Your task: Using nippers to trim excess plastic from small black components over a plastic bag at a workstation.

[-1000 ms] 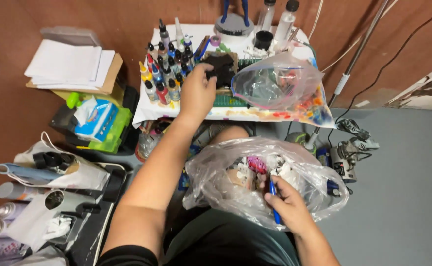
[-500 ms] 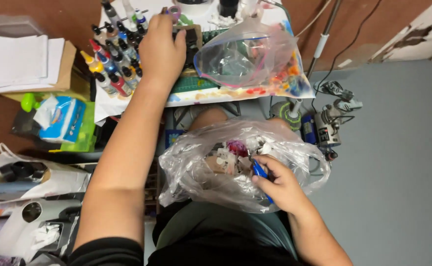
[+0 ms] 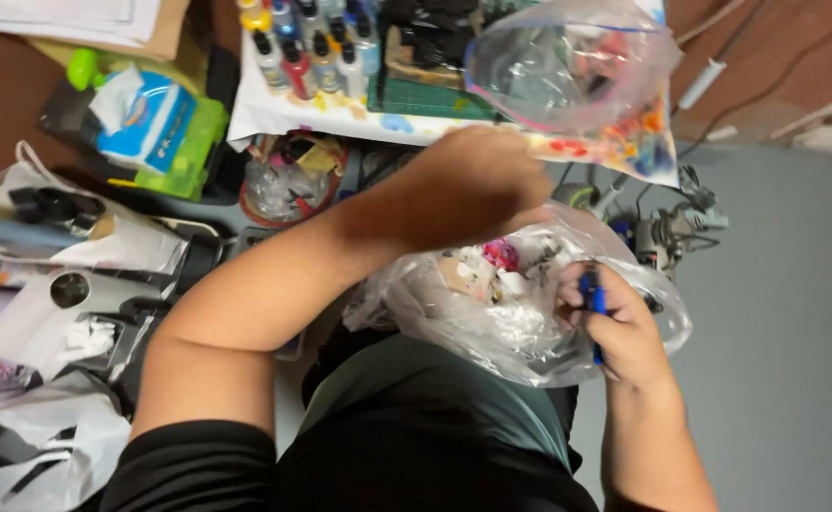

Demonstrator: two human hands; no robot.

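Bag: clear plastic bag [image 3: 520, 322] of small mixed items rests in the person's lap, mouth open upward.
Right hand: right hand [image 3: 620, 327] grips the bag's right edge, fingers closed around a blue pen-like object [image 3: 593, 299] pressed against the plastic.
Left hand: left hand [image 3: 487, 180] hovers just above the bag's opening, fingers curled; whether it holds anything cannot be told.
Beyond the left hand: second clear bag [image 3: 568, 62] on a paint-stained table [image 3: 274, 109], beside small paint bottles [image 3: 307, 47].
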